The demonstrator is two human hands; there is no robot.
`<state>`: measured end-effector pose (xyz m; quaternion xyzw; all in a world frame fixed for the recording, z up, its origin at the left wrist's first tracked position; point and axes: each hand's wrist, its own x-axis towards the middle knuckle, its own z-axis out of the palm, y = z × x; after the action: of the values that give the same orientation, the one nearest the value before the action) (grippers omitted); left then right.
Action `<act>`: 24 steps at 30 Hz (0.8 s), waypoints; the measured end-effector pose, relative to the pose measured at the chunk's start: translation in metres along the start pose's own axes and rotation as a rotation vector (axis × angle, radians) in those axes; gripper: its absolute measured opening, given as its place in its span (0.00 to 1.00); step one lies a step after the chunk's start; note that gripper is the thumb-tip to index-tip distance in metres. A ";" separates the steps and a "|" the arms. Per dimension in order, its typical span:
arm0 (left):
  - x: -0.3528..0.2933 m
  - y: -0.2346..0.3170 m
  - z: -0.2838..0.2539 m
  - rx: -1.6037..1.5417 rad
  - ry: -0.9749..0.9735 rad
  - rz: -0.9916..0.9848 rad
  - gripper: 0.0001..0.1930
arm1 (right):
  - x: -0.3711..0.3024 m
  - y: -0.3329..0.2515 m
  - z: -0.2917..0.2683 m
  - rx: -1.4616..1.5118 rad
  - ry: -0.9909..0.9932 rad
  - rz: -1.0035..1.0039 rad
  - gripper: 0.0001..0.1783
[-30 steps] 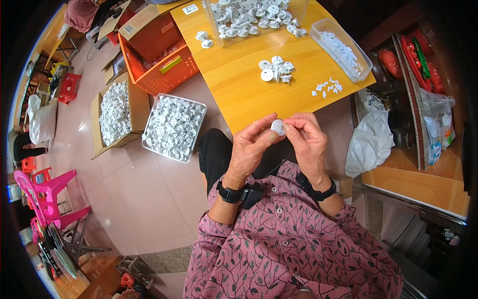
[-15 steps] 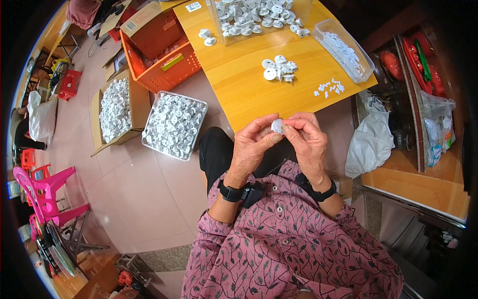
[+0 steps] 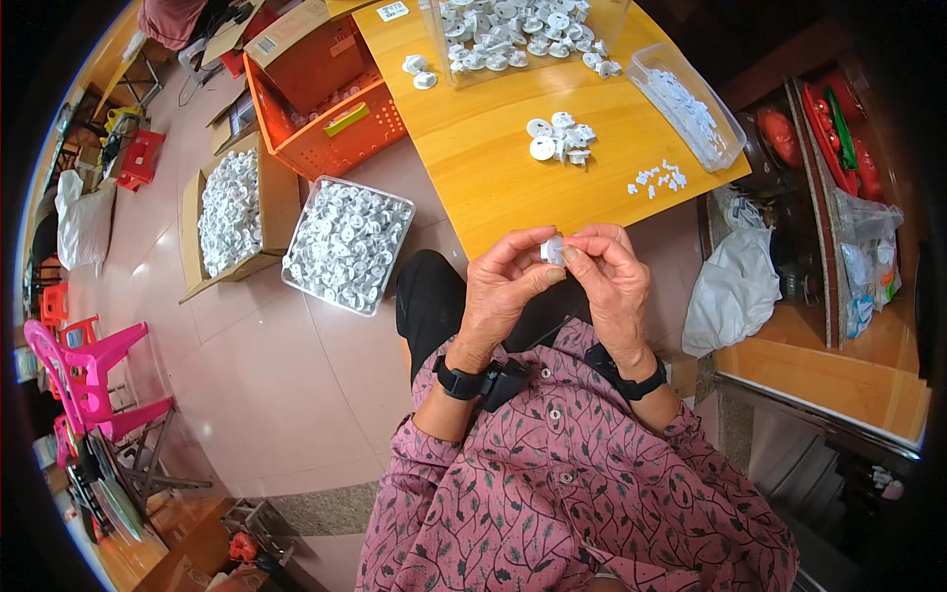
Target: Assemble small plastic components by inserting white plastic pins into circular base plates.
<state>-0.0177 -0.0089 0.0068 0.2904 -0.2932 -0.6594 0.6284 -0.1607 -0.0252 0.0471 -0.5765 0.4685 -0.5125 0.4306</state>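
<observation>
In front of my chest, just off the near edge of the yellow table [image 3: 473, 221], both hands meet at a small round white plastic part [image 3: 551, 252]. My left hand [image 3: 505, 292] pinches it between thumb and fingers. The thumb and fingertips of my right hand [image 3: 614, 286] close on its other side; whether they also hold a smaller piece is hidden. Beyond my hands lies a little heap of similar white plastic parts [image 3: 562, 138]. Tiny white pieces [image 3: 658, 179] are scattered near the table's right corner.
Far back on the table stands a clear bin [image 3: 452, 71] full of white parts. A clear tray [image 3: 732, 150] of tiny pieces sits at the right. On the floor to the left are a filled clear tub [image 3: 406, 229], a cardboard box [image 3: 278, 212] and an orange crate [image 3: 340, 148].
The white part has turned slightly between my fingertips. My hands stay almost in place, and the view has shifted a little.
</observation>
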 end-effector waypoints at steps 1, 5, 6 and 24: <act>0.000 0.000 0.000 0.010 -0.003 0.000 0.23 | 0.000 0.000 0.000 0.010 0.001 0.005 0.03; 0.000 0.000 -0.001 0.018 0.010 0.009 0.23 | 0.000 -0.003 0.000 -0.020 -0.019 -0.007 0.03; 0.000 0.001 0.000 0.015 0.018 0.013 0.22 | 0.000 -0.004 0.000 -0.041 -0.024 -0.007 0.03; -0.002 0.006 -0.010 0.204 -0.046 0.129 0.21 | 0.002 -0.019 0.002 -0.423 -0.116 -0.266 0.06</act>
<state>-0.0064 -0.0071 0.0046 0.3181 -0.3912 -0.5910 0.6297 -0.1567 -0.0231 0.0655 -0.7387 0.4598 -0.4216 0.2553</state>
